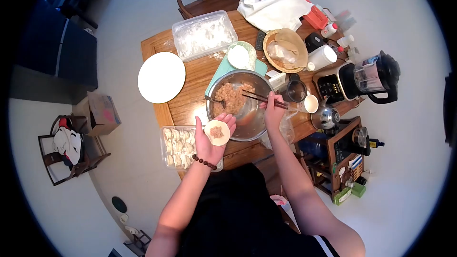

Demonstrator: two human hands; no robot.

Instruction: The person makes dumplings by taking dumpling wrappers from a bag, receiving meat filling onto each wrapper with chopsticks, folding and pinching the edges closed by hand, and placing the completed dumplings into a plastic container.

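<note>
A round dough wrapper with a small heap of minced filling on it lies on the palm of my left hand. My right hand is closed around dark chopsticks, whose tips are over a large steel bowl. Inside the bowl is a mass of pinkish minced filling, and a dark utensil rests at its left side. Left of my left hand, a clear plastic tray holds several folded dumplings, partly hidden by my wrist.
A white round plate is at the table's left edge. Behind the bowl are a floury container, a bowl of flour and a basket. A blender, a white bottle and a kettle stand right.
</note>
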